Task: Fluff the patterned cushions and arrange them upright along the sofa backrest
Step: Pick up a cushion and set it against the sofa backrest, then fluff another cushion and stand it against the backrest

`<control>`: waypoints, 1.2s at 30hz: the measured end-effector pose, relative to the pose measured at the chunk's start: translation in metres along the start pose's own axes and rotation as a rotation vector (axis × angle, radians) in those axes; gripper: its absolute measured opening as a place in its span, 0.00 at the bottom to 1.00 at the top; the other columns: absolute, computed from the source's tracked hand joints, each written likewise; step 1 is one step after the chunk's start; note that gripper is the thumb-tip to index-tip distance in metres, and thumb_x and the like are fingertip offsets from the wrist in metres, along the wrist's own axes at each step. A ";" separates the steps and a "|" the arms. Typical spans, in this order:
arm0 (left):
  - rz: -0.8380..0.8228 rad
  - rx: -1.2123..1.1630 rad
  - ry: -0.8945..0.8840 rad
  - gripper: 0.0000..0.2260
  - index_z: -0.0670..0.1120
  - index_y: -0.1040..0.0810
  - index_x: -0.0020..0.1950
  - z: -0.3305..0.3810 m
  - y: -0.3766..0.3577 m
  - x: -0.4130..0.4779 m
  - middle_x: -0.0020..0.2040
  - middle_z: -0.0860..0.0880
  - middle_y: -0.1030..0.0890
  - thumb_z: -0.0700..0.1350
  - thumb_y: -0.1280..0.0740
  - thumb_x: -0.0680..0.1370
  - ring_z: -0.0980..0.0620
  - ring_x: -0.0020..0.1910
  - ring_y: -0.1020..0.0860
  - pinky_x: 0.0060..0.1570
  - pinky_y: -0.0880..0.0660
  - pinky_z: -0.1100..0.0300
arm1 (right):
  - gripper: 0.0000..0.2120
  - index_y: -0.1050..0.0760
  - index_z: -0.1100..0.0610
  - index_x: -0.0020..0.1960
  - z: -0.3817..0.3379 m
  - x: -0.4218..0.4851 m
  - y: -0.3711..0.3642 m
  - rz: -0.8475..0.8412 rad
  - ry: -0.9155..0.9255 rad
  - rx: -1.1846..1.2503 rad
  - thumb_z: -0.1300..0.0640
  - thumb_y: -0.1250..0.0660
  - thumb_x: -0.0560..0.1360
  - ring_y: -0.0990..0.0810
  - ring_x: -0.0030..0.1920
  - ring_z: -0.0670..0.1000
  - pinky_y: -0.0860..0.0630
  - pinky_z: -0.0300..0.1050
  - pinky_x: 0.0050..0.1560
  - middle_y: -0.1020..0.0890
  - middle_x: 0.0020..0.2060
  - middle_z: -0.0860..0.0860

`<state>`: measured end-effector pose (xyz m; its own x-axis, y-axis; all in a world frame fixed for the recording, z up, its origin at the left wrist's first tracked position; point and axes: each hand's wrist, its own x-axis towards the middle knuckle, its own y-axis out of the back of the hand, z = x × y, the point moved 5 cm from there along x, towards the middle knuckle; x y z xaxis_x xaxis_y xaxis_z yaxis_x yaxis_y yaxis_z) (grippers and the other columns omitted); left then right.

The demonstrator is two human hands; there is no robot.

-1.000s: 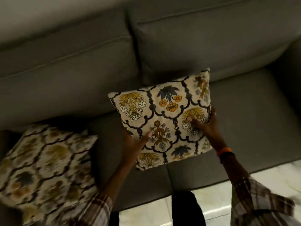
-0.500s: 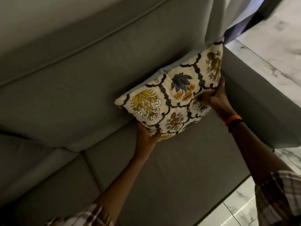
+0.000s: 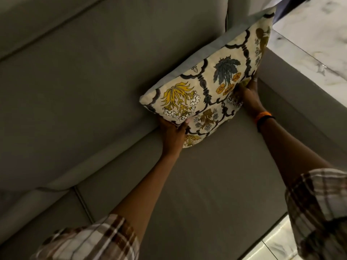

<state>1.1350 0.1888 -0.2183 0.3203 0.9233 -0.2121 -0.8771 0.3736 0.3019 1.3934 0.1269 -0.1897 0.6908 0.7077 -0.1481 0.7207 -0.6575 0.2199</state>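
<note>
Both hands, left hand [image 3: 171, 133] and right hand [image 3: 247, 96], grip patterned cushion [image 3: 204, 91], upright against sofa backrest [image 3: 93, 81].

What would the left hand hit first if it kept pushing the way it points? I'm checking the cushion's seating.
The left hand already grips the cushion; straight on lies the sofa backrest, though depth is unclear.
</note>
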 end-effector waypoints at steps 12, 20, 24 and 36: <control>0.010 0.851 -0.280 0.41 0.44 0.47 0.82 -0.070 0.093 -0.087 0.79 0.39 0.36 0.64 0.37 0.78 0.37 0.79 0.38 0.70 0.33 0.35 | 0.44 0.41 0.55 0.83 0.078 -0.210 -0.106 0.244 -0.116 -0.664 0.30 0.43 0.75 0.50 0.86 0.61 0.48 0.67 0.84 0.43 0.85 0.59; -0.053 1.120 -0.169 0.42 0.47 0.51 0.82 -0.195 0.306 -0.181 0.81 0.43 0.39 0.68 0.43 0.76 0.41 0.82 0.46 0.78 0.48 0.31 | 0.49 0.40 0.59 0.83 0.077 -0.357 -0.297 -0.375 0.288 -1.067 0.27 0.41 0.73 0.50 0.85 0.64 0.51 0.68 0.84 0.43 0.84 0.63; 0.051 1.154 -0.094 0.41 0.46 0.46 0.82 -0.221 0.437 -0.234 0.81 0.43 0.39 0.68 0.43 0.76 0.40 0.82 0.46 0.77 0.50 0.31 | 0.49 0.39 0.61 0.82 0.048 -0.434 -0.395 -0.444 0.431 -1.055 0.29 0.40 0.73 0.47 0.85 0.64 0.48 0.68 0.84 0.40 0.83 0.64; 0.403 1.008 0.407 0.35 0.45 0.44 0.81 -0.302 0.823 -0.448 0.82 0.38 0.43 0.64 0.53 0.79 0.36 0.82 0.47 0.80 0.52 0.34 | 0.42 0.36 0.58 0.82 -0.054 -0.719 -0.717 -0.838 0.411 -0.601 0.40 0.27 0.76 0.26 0.72 0.68 0.26 0.67 0.71 0.26 0.73 0.65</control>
<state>0.1613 0.0558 -0.1555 -0.2171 0.9628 -0.1607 -0.1478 0.1303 0.9804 0.3766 0.1030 -0.1885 -0.1539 0.9747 -0.1619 0.7284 0.2226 0.6480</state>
